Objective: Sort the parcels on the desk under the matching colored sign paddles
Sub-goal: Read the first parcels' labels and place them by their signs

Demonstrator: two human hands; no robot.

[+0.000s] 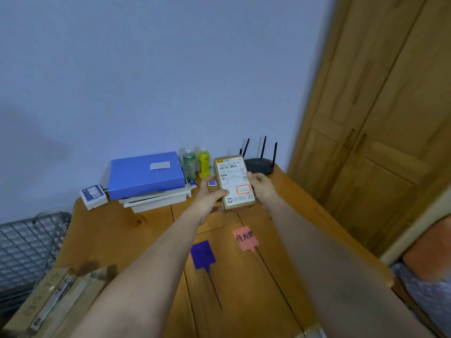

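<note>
A small brown cardboard parcel (234, 182) with a white shipping label and a red-framed sticker is held up above the far part of the wooden desk (117, 237). My left hand (211, 195) grips its left edge and my right hand (260, 186) grips its right edge. Below it, flat on the desk, lie a pink sign paddle (245, 238) with black characters and, to its left, a purple sign paddle (203, 255). A small blue-marked item (212, 183) lies behind my left hand, partly hidden.
A blue file box (146, 174) on stacked papers, a small white box (93, 195), two bottles (196, 163) and a black router (259, 164) line the desk's far edge. Cardboard boxes (51, 301) sit at the near left. A wire basket (26, 242) stands left; wooden doors (380, 132) stand right.
</note>
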